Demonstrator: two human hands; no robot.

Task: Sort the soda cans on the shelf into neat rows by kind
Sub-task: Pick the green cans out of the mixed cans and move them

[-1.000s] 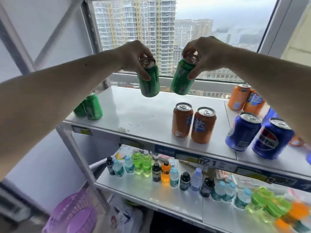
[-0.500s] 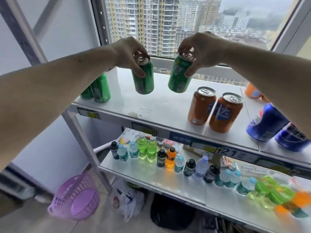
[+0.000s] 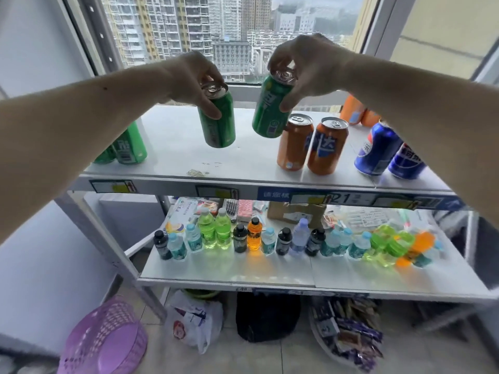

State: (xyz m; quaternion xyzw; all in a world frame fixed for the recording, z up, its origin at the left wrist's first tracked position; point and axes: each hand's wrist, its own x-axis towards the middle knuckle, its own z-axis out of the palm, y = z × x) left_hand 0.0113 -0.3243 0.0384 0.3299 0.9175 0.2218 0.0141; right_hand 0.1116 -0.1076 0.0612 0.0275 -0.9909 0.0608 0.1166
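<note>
Two green aluminium soda cans are held in the air above the white top shelf (image 3: 172,147) of a metal rack. One green can (image 3: 217,117) is pinched near its rim by the left hand (image 3: 189,74), lid up, its long axis tilted slightly with the base swung right. The other green can (image 3: 271,109) is gripped near its rim by the right hand (image 3: 310,63), lid up and leaning right, base swung left. On the shelf two more green cans (image 3: 129,147) are seen upright at the left end, partly hidden by the left forearm. Two orange cans (image 3: 310,144) stand upright, side by side, near the front edge; two further orange cans (image 3: 356,112) are partly visible at the back. Two blue cans (image 3: 388,152) stand at the right. A row of small plastic bottles (image 3: 243,238) is set on the lower shelf. A purple plastic basket (image 3: 105,344) lies on the tiled floor, and tower blocks are seen through the window (image 3: 229,36).
</note>
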